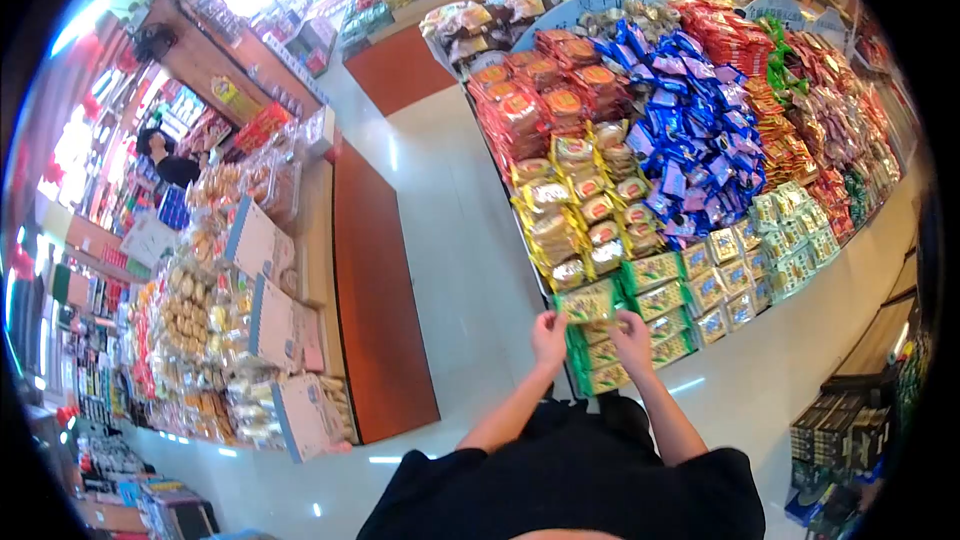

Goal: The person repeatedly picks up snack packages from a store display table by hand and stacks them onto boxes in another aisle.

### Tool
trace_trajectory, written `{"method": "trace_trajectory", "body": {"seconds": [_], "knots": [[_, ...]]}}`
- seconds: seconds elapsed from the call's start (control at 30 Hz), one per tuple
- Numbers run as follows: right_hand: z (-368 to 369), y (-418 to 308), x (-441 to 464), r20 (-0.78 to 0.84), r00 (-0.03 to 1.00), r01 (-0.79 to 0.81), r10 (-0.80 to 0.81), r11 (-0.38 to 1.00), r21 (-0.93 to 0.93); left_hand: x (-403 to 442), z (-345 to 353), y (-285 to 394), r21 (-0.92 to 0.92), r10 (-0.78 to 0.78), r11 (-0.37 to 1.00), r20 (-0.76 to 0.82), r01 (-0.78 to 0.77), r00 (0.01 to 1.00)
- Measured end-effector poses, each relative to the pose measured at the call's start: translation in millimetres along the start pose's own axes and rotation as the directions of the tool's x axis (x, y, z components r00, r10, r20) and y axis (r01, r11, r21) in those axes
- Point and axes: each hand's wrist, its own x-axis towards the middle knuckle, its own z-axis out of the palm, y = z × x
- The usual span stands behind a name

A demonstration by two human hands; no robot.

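A flat snack packet (587,303) with green ends and a pale printed middle lies at the near left corner of the display. My left hand (548,342) is closed on its left end, the fingers pinched together. On its right end, my right hand (630,340) has thumb and fingers closed at the green edge. Similar green-ended packets (668,325) are stacked in rows under and beside it. Behind them are yellow-edged packs of round brown cakes (556,230). Silver-and-gold packets (722,280) sit to the right of the green rows.
A heap of blue wrapped snacks (690,130) and red-wrapped packs (530,105) fill the display farther back. Across the tiled aisle (440,240), a brown-sided stand (375,300) holds bagged goods and white sign boards (285,325). Another person (165,155) is at the far left.
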Motion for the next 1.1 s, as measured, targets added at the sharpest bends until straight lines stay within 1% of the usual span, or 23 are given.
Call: {"method": "trace_trajectory", "body": {"seconds": [0.03, 0.1, 0.13, 0.2, 0.23, 0.3, 0.33, 0.43, 0.47, 0.53, 0.57, 0.67, 0.77, 0.8, 0.87, 0.9, 0.93, 0.97, 1.03, 1.07, 1.1], "knots": [[9.3, 2.5, -6.4, -0.057, 0.998, 0.009, -0.005, 0.997, 0.071, -4.4, -12.0, 3.5, -0.035, 0.022, 0.999, 0.045, -0.021, 0.999], [17.1, 5.3, -31.3, -0.178, 0.984, 0.023, 0.011, 0.981, 0.192, -17.7, -37.0, 8.2, -0.070, 0.002, 0.997, 0.150, 0.009, 0.989], [21.8, 9.9, -42.8, -0.215, 0.972, -0.043, 0.091, 0.975, 0.219, -25.9, -44.5, 3.2, -0.093, -0.014, 0.995, 0.207, 0.033, 0.978], [32.7, 18.4, -70.6, -0.287, 0.924, -0.167, 0.252, 0.942, 0.290, -41.8, -63.9, -11.1, -0.077, -0.034, 0.995, 0.302, 0.060, 0.953], [36.5, 19.9, -83.0, -0.293, 0.920, -0.181, 0.261, 0.945, 0.273, -47.0, -72.1, -15.9, -0.065, -0.035, 0.996, 0.353, 0.062, 0.935], [41.3, 23.8, -109.9, -0.319, 0.904, -0.205, 0.284, 0.944, 0.259, -62.9, -86.8, -20.5, 0.011, -0.043, 0.999, 0.405, 0.042, 0.913], [39.7, 29.7, -122.6, -0.339, 0.904, -0.191, 0.259, 0.957, 0.220, -69.8, -90.5, -18.1, 0.053, -0.043, 0.998, 0.440, 0.022, 0.897], [31.9, 18.1, -160.8, -0.467, 0.853, -0.170, 0.233, 0.970, 0.173, -94.5, -91.3, 0.3, 0.086, -0.030, 0.996, 0.560, -0.022, 0.828], [23.0, 31.5, -171.8, -0.524, 0.830, -0.179, 0.190, 0.981, 0.074, -102.2, -87.9, 0.7, 0.068, -0.001, 0.996, 0.602, -0.050, 0.799], [5.1, 55.3, -195.4, -0.607, 0.790, -0.122, 0.084, 0.992, -0.021, -122.4, -77.0, -1.2, 0.021, 0.057, 0.995, 0.672, -0.097, 0.738], [-5.9, 62.1, -211.5, -0.640, 0.767, -0.105, 0.031, 0.991, -0.077, -136.1, -72.1, 3.8, 0.030, 0.066, 0.992, 0.704, -0.123, 0.707], [-27.1, 35.7, -279.9, -0.759, 0.648, -0.065, -0.063, 0.988, -0.138, -186.3, -56.9, 15.6, 0.024, 0.106, 0.980, 0.779, -0.198, 0.618], [-57.1, 43.1, -364.1, -0.802, 0.588, -0.201, -0.105, 0.941, -0.270, -256.3, -45.9, 2.6, 0.021, 0.051, 0.991, 0.861, -0.135, 0.506], [-66.0, 44.9, -396.5, -0.827, 0.551, -0.207, -0.115, 0.941, -0.269, -288.0, -43.5, 3.0, -0.039, 0.106, 0.988, 0.876, -0.151, 0.470], [-85.2, 51.6, -465.0, -0.874, 0.469, -0.225, -0.128, 0.940, -0.258, -347.9, -44.1, -15.0, -0.036, 0.089, 0.988, 0.928, -0.151, 0.361], [-101.7, 61.5, -496.4, -0.889, 0.434, -0.274, -0.146, 0.919, -0.285, -378.3, -38.7, -22.0, -0.041, 0.085, 0.987, 0.954, -0.155, 0.289], [-111.0, 76.8, -529.8, -0.907, 0.394, -0.328, -0.146, 0.900, -0.287, -409.2, -40.2, -27.5, 0.001, 0.044, 0.984, 0.967, -0.180, 0.249], [-112.0, 88.8, -564.7, -0.928, 0.348, -0.382, -0.130, 0.885, -0.267, -439.9, -45.2, -30.5, 0.006, 0.027, 0.985, 0.982, -0.172, 0.188], [-119.8, 89.6, -628.9, -0.975, 0.197, -0.367, -0.100, 0.915, -0.168, -500.6, -48.2, -35.2, 0.011, -0.005, 0.989, 0.999, -0.146, 0.044], [-121.0, 83.1, -664.2, -0.990, 0.116, -0.359, -0.080, 0.926, -0.117, -528.5, -49.5, -40.9, 0.017, -0.026, 0.991, 0.997, -0.131, -0.069], [-117.3, 79.9, -693.3, -0.998, 0.035, -0.351, -0.061, 0.934, -0.069, -550.2, -52.6, -42.5, 0.026, -0.056, 0.984, 0.985, -0.175, -0.166]]}}
